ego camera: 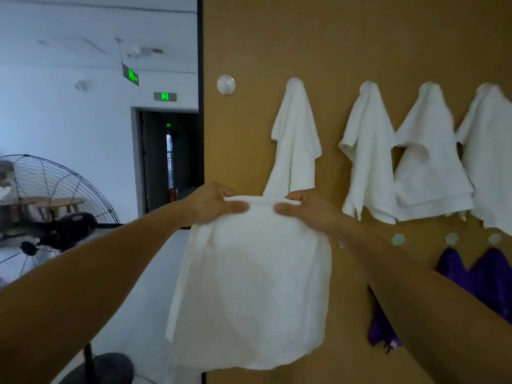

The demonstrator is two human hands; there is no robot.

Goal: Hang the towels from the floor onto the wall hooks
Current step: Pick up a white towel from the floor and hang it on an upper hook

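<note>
The left hand [214, 205] and the right hand [302, 207] pinch the top edge of the white towel [249, 286] close together, thumbs in front and fingers curled behind, so it hangs free before the brown wall [332, 37], below the bare round hook [226, 84] — probably to bunch a fold for hooking.

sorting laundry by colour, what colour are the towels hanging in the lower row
The lower towels are purple, shown in the head view.

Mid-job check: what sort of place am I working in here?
Likely a commercial or institutional building, not a home: lit green exit signs over the dark doorway, a big black wire-caged floor fan, and a brown panel wall of hooks hung with white towels.
</note>
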